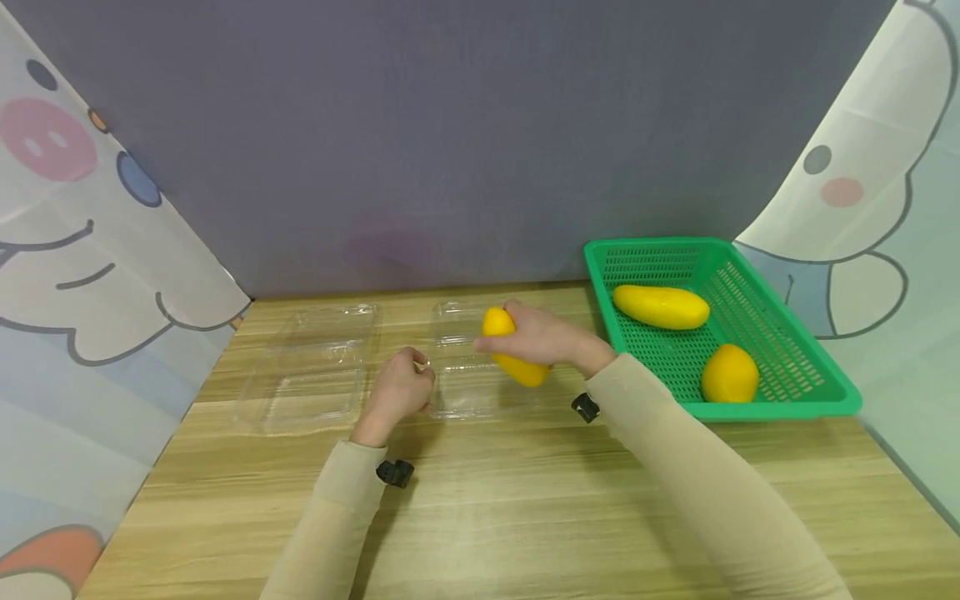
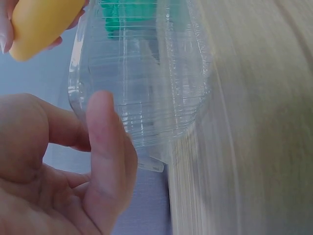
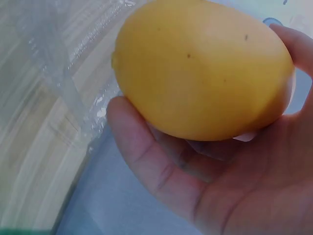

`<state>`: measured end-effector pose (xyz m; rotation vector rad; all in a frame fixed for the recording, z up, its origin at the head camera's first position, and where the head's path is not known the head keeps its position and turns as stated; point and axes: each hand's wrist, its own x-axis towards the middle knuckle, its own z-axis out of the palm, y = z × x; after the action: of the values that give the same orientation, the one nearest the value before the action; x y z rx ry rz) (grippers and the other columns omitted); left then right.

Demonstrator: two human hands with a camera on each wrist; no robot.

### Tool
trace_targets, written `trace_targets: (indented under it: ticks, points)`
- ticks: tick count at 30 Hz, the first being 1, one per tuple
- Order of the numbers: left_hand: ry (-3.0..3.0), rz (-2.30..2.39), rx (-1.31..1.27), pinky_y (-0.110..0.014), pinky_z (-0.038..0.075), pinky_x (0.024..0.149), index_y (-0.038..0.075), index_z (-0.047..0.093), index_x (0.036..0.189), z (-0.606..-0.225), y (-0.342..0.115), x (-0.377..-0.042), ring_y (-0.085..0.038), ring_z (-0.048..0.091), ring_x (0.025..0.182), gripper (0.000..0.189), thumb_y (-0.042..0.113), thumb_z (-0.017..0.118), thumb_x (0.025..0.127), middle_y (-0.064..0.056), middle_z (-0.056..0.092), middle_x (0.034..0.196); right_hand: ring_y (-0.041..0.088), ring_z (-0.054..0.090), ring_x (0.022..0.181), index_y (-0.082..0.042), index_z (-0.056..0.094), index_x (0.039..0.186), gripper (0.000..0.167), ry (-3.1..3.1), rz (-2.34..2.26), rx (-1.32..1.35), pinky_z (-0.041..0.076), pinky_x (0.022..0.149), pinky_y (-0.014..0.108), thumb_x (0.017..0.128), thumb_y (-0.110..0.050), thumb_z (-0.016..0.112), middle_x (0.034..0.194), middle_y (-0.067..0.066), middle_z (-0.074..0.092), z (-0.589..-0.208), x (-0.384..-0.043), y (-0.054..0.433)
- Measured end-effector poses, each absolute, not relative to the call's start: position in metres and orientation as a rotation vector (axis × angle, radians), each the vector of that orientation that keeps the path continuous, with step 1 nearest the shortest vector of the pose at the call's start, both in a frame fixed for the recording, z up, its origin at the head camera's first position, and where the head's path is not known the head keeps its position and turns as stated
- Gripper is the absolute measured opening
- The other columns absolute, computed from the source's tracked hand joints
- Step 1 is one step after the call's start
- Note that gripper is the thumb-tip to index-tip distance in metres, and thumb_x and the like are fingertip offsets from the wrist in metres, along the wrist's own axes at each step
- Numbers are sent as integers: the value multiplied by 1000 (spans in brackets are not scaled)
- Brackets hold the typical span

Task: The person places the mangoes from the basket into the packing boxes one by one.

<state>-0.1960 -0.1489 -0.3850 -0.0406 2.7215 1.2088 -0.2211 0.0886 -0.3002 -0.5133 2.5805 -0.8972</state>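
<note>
My right hand point(image 1: 536, 333) grips a yellow mango point(image 3: 205, 73), a smooth oval with small dark specks and a nub at one end. In the head view it hangs tilted above the right-hand clear plastic box point(image 1: 468, 392), which lies with its lid folded back. At that box's left edge is my left hand point(image 1: 401, 385), pinching the rim between thumb and curled fingers. The left wrist view shows the same hand point(image 2: 83, 156) close against the clear wall, its exact contact partly hidden behind the fingers.
A second clear plastic box point(image 1: 311, 396) lies opened out on the left of the wooden table point(image 1: 480, 508). To the right stands a green basket point(image 1: 795, 333) holding a long yellow fruit point(image 1: 660, 307) and a rounder one point(image 1: 730, 373). A grey panel point(image 1: 465, 150) rises behind.
</note>
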Motion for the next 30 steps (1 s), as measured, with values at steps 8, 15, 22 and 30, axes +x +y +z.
trace_targets:
  ticks: [8, 15, 22, 30]
  points:
    - [2730, 1205, -37, -33, 51, 60, -5, 49, 135, -385, -149, -196, -24, 68, 57, 37, 16, 50, 103, -7, 65, 67, 22, 62, 79, -9, 51, 122, 62, 2567, -904, -516, 53, 65, 35, 90, -60, 65, 98, 10, 62, -312, -221, 78]
    - [2731, 1191, -48, -33, 50, 59, -4, 50, 135, -384, -149, -196, -21, 67, 55, 37, 17, 50, 104, -7, 65, 67, 21, 62, 76, -7, 52, 121, 61, 2537, -922, -524, 52, 63, 34, 91, -57, 67, 95, 9, 62, -324, -224, 71]
    - [2720, 1202, -54, -33, 52, 58, -5, 49, 136, -384, -149, -197, -23, 68, 57, 39, 16, 49, 104, -9, 64, 67, 20, 61, 76, -10, 55, 116, 55, 2537, -895, -554, 51, 64, 33, 89, -56, 70, 94, 7, 63, -335, -223, 60]
    - [2727, 1203, -70, -33, 52, 59, -4, 50, 134, -383, -147, -196, -18, 66, 55, 37, 17, 51, 103, -9, 67, 74, 20, 61, 80, -7, 58, 119, 59, 2556, -812, -541, 51, 70, 34, 88, -55, 72, 95, 5, 63, -347, -225, 54]
